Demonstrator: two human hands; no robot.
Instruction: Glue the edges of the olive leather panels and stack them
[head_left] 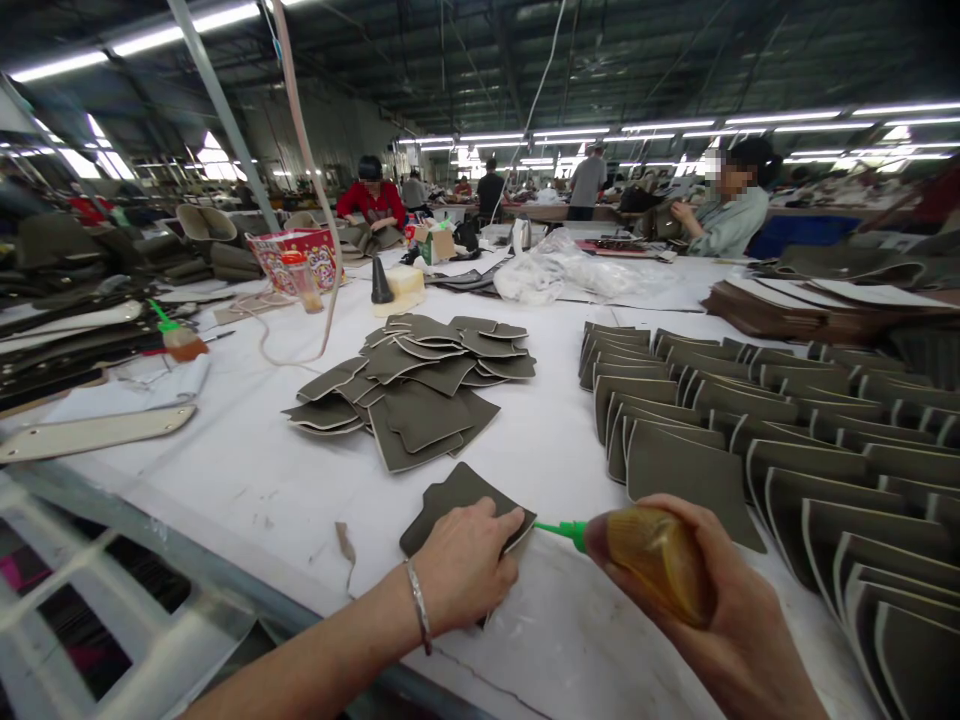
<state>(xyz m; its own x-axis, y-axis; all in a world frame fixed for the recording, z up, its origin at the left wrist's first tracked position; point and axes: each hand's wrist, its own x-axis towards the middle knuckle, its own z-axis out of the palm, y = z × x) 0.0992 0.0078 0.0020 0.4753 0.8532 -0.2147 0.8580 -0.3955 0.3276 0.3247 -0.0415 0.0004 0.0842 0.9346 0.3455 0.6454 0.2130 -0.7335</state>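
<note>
My left hand (463,565) lies on a dark olive leather piece (450,497) near the table's front edge, fingers curled over its right edge and pressing it down. My right hand (720,610) grips an amber glue bottle (658,560) held sideways. Its green nozzle (561,530) points left and touches the right edge of the piece. A loose heap of the same cut pieces (416,385) lies behind it. To the right, several rows of overlapped pieces (787,440) are laid out.
The white table (247,470) has a metal rail at its front left. A second glue bottle (180,340), cream strips (90,432), a patterned red bucket (296,255), a hanging cord (315,180) and plastic bags (555,270) lie further back. Other people work at far tables.
</note>
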